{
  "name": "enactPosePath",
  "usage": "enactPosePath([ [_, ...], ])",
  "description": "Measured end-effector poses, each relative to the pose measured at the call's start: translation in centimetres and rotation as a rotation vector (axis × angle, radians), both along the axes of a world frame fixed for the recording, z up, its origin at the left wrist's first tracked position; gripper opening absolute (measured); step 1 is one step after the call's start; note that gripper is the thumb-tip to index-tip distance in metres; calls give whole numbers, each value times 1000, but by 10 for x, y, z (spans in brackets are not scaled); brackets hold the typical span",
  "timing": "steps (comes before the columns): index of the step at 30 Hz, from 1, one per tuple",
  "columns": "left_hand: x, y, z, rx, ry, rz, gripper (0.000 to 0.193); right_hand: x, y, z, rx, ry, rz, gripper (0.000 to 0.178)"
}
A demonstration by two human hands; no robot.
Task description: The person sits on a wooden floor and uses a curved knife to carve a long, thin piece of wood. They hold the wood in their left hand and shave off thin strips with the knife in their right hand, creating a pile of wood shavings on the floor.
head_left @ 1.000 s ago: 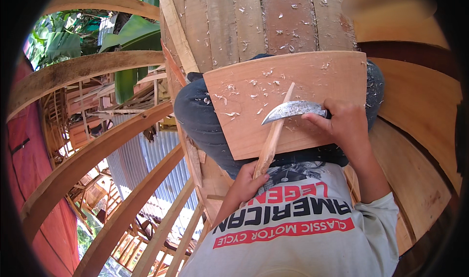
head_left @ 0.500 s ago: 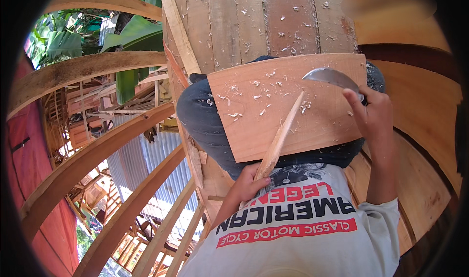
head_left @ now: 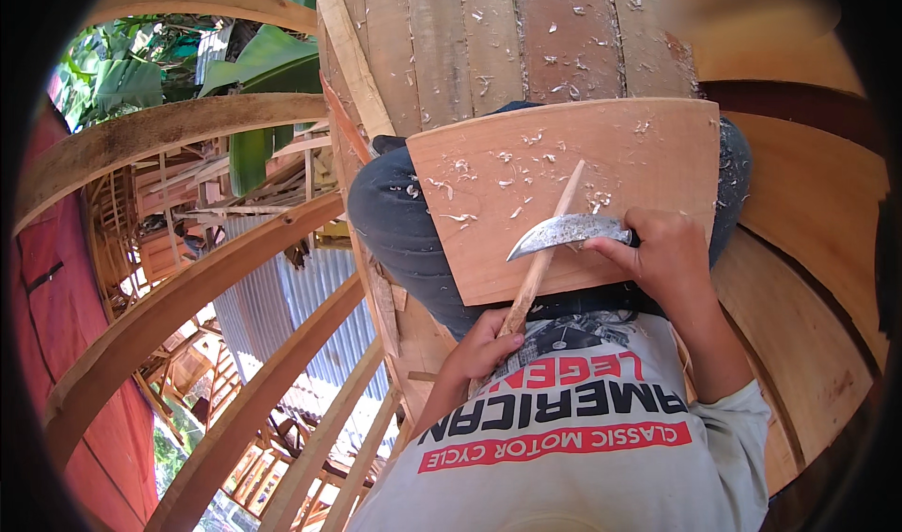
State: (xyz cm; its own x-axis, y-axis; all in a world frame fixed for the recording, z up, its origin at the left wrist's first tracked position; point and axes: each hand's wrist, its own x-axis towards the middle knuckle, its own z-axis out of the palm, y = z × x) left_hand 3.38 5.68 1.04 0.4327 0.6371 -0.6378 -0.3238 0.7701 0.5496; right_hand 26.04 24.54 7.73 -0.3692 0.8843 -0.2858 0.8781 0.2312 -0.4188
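Observation:
My left hand [head_left: 486, 347] is closed around the lower end of a pale wooden stick [head_left: 536, 277], whose pointed tip rests over the board. In my right hand [head_left: 669, 253] is a curved knife [head_left: 568, 232]; my fingers wrap its handle and hide most of it. The blade crosses the stick about midway, its tip pointing left. Under both lies a flat wooden board [head_left: 648, 156] set across my lap, with curled wood shavings [head_left: 598, 200] scattered on it.
My crossed legs in dark jeans [head_left: 387, 224] support the board. Shavings dot the plank floor [head_left: 489, 44] ahead. On the left are curved wooden ribs [head_left: 178, 123], with corrugated metal sheets [head_left: 310, 297] below. Curved plank walling [head_left: 808, 185] rises on the right.
My right hand has brought the knife down and left, from above the board's right side onto the stick. The left hand still grips the stick; the whole view has shifted slightly.

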Motion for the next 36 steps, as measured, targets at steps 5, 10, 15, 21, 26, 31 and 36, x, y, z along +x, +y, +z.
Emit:
enactPosePath([
  [5, 5, 12, 12, 16, 96, -38, 42, 0, 4, -3, 82, -37, 11, 63],
  [10, 0, 1, -2, -11, -19, 3, 23, 9, 21, -3, 147, -137, -20, 58],
  [15, 5, 9, 9, 3, 20, -10, 35, 17, 28, -10, 251, -141, -150, 60],
  [21, -1, -4, -6, 36, -19, -34, 26, 74, 63, 16, 80, -58, -539, 59],
  [26, 0, -1, -7, -17, -131, 17, 32, 16, -13, 24, -71, 5, -70, 58],
  [31, 1, 4, 0, -26, -45, -4, 32, 4, -27, 8, -146, 19, -70, 63],
  [36, 3, 5, 5, 6, 5, -22, 27, 9, -16, 0, 1, -27, -23, 65],
])
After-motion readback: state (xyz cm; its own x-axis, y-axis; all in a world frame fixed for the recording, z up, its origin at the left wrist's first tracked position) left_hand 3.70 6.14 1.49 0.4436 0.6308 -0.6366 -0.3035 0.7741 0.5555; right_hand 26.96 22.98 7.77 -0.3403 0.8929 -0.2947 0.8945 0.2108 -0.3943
